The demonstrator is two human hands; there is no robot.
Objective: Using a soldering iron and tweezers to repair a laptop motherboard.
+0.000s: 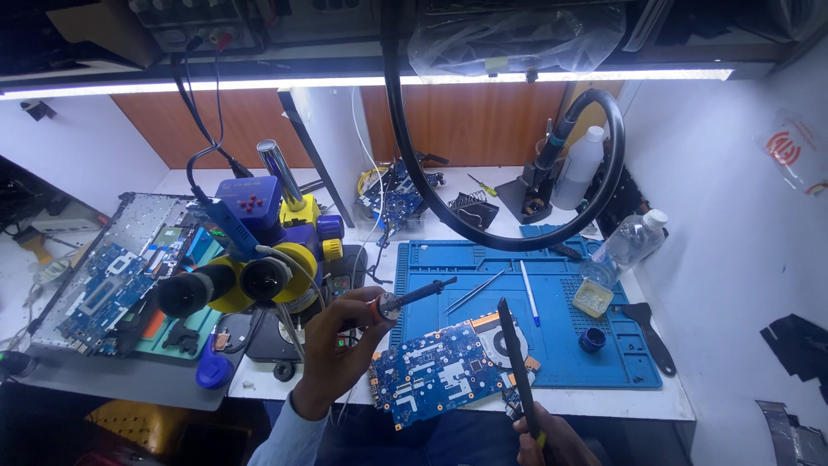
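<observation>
At the near edge of the blue work mat [552,345], you are working over a blue circuit board [435,373] that is lying partly on the mat and partly overhanging the bench edge toward you. Your left hand [338,345] is closing around a soldering iron [412,298], its tip pointing away over the mat. Your right hand [552,438] is gripping a slim black pry tool [516,358], which is angling up over the board's right end near the fan. Keep the hot tip clear of the tweezers [474,292] and the white pen [529,292] lying just beyond, and be steadying the board, since it is sitting half off the mat.
</observation>
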